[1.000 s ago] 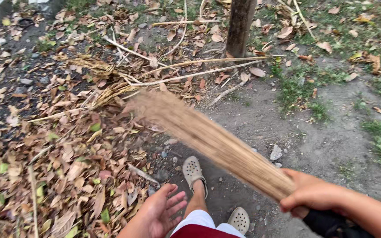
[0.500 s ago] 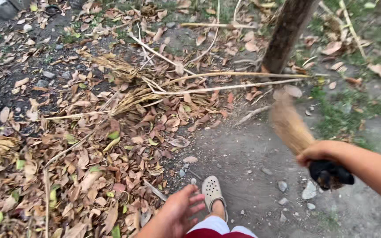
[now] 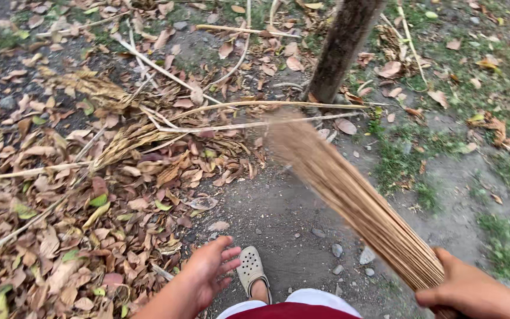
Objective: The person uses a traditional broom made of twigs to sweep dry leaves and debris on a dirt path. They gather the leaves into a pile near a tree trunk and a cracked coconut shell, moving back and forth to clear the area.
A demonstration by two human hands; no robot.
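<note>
Broom (image 3: 349, 195) tip blurred near tree trunk (image 3: 340, 50), right hand (image 3: 473, 289) cut off, fingers wrapped round its bundle, left hand (image 3: 208, 272) fingers spread empty, dry leaves (image 3: 90, 195) left of trunk.

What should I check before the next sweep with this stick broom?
1. Right hand gripping the broom near its bound end: ok.
2. Left hand empty, fingers spread, apart from the bristles: ok.
3. Foot in the pale clog out of the broom's path: ok.
4. Tree trunk close beyond the bristle tips: not ok, may snag.
5. Leaf pile lies to the left: ok.
6. Long dry stalks across the leaves: cannot tell if loose.
</note>
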